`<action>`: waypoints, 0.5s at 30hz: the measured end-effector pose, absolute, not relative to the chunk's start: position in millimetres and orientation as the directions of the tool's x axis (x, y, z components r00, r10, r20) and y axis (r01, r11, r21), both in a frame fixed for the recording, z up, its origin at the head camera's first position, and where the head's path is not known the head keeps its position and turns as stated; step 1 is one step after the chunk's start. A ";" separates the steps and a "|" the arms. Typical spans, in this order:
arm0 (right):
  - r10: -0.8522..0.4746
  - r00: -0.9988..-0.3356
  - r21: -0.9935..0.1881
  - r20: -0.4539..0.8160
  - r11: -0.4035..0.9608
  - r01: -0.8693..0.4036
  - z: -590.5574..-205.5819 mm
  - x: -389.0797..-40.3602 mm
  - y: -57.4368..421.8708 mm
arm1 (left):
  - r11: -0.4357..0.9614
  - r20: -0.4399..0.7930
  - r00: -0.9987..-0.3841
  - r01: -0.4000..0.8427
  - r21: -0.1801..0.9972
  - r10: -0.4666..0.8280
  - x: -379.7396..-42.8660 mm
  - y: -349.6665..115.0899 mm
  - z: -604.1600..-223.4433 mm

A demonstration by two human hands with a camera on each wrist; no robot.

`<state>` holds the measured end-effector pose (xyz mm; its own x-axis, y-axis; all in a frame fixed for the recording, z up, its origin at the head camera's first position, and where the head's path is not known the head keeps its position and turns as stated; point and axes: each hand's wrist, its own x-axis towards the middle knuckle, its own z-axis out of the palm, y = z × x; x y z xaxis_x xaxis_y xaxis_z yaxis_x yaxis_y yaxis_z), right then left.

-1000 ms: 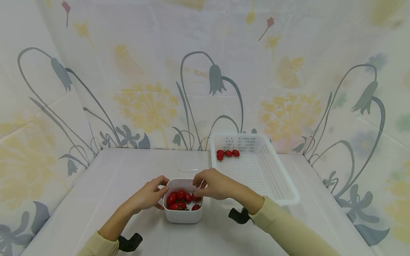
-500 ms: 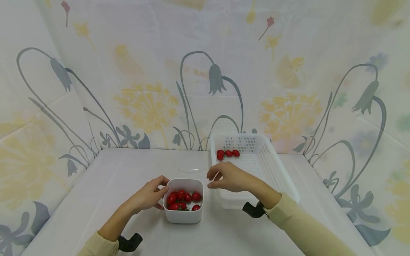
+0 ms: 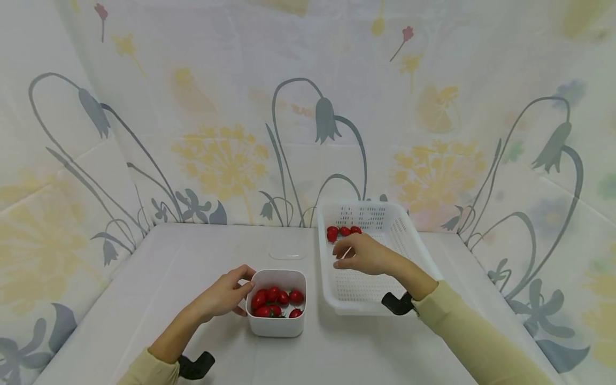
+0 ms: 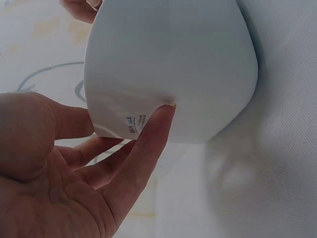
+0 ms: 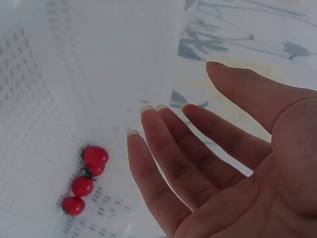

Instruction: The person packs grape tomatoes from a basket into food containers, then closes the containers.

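A small white square box [image 3: 276,326] stands on the table with several red cherry tomatoes [image 3: 283,297] inside. My left hand [image 3: 223,293] holds the box at its left side, thumb by the rim; in the left wrist view a fingertip [image 4: 168,108] presses the outer wall. My right hand [image 3: 366,255] hovers over the left part of a white perforated basket [image 3: 332,297], holding nothing, its fingers loosely bent. Just beyond its fingertips, several cherry tomatoes [image 5: 82,186] lie in a row in the basket's back left corner.
A thin clear lid-like piece [image 3: 287,255] lies on the white table [image 3: 192,243] behind the box. Floral cloth [image 3: 231,107] hangs at the back and both sides. Each wrist wears a black mount [image 3: 196,366].
My right hand has let go of a cherry tomato in the box, now lying at its right side, and has moved right and back over the basket. The left hand stays at the box.
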<state>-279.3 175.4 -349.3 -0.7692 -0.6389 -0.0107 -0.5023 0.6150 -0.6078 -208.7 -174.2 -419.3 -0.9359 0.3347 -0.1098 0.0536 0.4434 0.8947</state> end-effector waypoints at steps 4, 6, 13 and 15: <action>-0.588 -0.808 -0.590 -0.018 0.659 -0.466 -352.5 -296.2 184.1 | 0.442 -0.114 -0.937 0.047 0.896 0.330 -207.6 -173.7 -418.8; -0.570 -0.822 -0.584 -0.020 0.673 -0.453 -354.3 -305.3 187.8 | 0.443 -0.111 -0.937 0.050 0.895 0.331 -207.4 -173.6 -418.3; -0.527 -0.850 -0.575 0.009 0.693 -0.436 -364.3 -334.8 195.4 | 0.451 -0.117 -0.939 0.045 0.891 0.324 -207.5 -173.0 -417.5; -0.506 -0.862 -0.583 0.011 0.698 -0.417 -367.9 -341.7 197.3 | 0.453 -0.121 -0.939 0.040 0.891 0.322 -207.5 -172.5 -417.3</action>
